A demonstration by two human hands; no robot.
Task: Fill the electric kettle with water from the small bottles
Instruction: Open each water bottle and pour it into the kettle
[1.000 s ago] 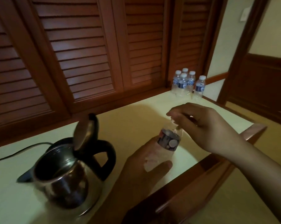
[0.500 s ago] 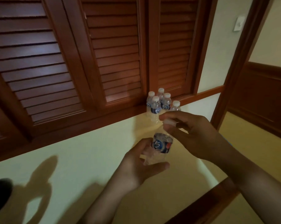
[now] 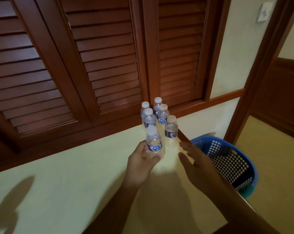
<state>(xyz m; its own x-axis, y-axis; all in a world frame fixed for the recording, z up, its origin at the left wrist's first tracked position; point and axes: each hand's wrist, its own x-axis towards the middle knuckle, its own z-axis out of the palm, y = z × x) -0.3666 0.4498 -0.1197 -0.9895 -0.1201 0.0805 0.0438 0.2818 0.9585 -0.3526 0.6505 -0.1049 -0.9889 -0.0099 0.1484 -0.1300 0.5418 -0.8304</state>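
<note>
Dark louvred shutters point(image 3: 99, 61) backed a pale yellow table point(image 3: 61, 191), with a blue perforated basket point(image 3: 227, 159) standing just past its right edge. Five capped small bottles point(image 3: 159, 114) stood clustered at the table's far corner against the shutter sill. The left hand point(image 3: 142, 163) was closed around the lower body of a sixth bottle point(image 3: 153, 141), capped and upright, held just in front of that cluster. The right hand point(image 3: 196, 163) hovered beside it, fingers spread and holding nothing. The electric kettle lay outside the view, so its place could not be told.

The held bottle looked to be thin clear plastic, light and easily dented; whether water remained in it could not be read. A firm squeeze would likely buckle the wall, or spurt water once the cap was off. Gripping around the labelled band, where the wall seemed stiffest, and pinching the ribbed cap to twist appeared the safest hold.
</note>
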